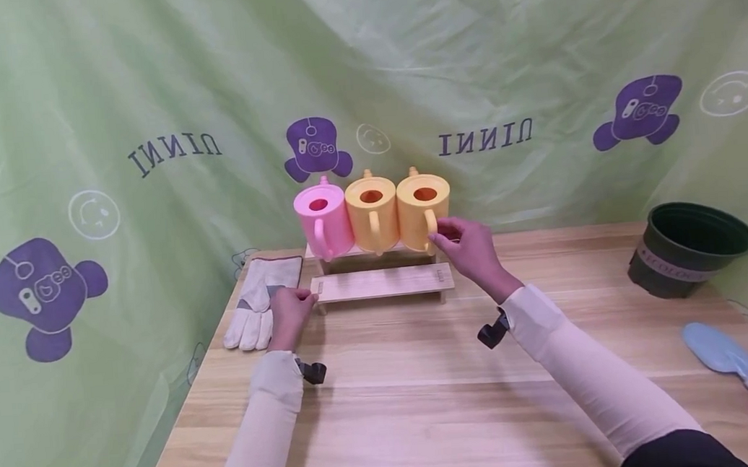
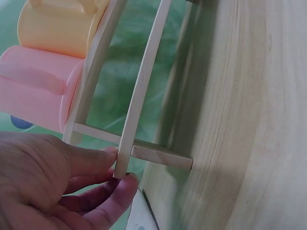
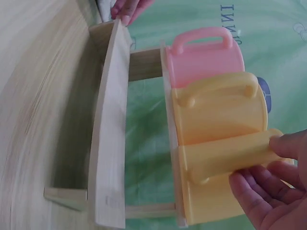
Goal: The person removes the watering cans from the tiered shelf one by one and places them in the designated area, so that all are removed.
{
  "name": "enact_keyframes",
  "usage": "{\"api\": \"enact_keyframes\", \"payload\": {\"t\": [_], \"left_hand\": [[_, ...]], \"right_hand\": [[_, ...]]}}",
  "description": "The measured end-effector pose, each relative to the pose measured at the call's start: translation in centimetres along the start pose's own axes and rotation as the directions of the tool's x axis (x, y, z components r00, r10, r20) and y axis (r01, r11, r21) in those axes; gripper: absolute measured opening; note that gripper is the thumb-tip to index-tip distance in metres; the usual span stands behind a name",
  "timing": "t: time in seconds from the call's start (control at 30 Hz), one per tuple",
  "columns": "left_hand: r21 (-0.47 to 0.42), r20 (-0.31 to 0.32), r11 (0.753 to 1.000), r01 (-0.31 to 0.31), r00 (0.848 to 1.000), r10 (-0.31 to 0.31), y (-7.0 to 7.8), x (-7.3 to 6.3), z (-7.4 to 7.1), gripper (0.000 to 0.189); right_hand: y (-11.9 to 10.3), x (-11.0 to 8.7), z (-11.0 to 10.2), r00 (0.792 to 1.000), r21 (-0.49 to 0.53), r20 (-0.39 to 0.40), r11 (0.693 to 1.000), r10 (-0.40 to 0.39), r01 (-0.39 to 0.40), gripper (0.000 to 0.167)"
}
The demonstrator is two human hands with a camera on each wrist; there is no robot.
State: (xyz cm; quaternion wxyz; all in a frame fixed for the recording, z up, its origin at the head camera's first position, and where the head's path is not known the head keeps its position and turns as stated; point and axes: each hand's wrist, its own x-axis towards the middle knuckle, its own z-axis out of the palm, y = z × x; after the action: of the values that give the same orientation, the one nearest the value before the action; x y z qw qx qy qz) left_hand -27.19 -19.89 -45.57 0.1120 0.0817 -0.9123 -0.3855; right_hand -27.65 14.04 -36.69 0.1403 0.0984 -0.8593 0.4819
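A two-tier wooden stand (image 1: 380, 284) is at the back of the table. On its upper tier a pink watering can (image 1: 339, 225), a yellow watering can (image 1: 361, 228) and a second yellow watering can (image 1: 410, 224) stand side by side, handles facing me. My right hand (image 1: 473, 252) holds the handle (image 3: 230, 153) of the rightmost yellow can, thumb on one side and fingers on the other. At the stand's left end, my left hand (image 1: 291, 313) pinches the tip of the lower board (image 2: 139, 96) between thumb and fingers. The lower board bears nothing.
Pale work gloves (image 1: 255, 300) lie left of the stand, beside my left hand. A dark green plant pot (image 1: 669, 263) stands at the far right, with a light blue trowel (image 1: 721, 350) in front of it. Green printed curtain (image 1: 362, 61) encloses the table's back and sides.
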Motion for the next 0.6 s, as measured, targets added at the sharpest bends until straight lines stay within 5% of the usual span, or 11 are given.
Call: {"api": "enact_keyframes", "payload": {"t": [0.6], "left_hand": [[0.004, 0.033, 1.0, -0.003, 0.999, 0.003, 0.32, -0.06, -0.54, 0.019]], "right_hand": [[-0.48, -0.21, -0.16, 0.998, 0.012, -0.054, 0.999, 0.038, -0.037, 0.028]]}}
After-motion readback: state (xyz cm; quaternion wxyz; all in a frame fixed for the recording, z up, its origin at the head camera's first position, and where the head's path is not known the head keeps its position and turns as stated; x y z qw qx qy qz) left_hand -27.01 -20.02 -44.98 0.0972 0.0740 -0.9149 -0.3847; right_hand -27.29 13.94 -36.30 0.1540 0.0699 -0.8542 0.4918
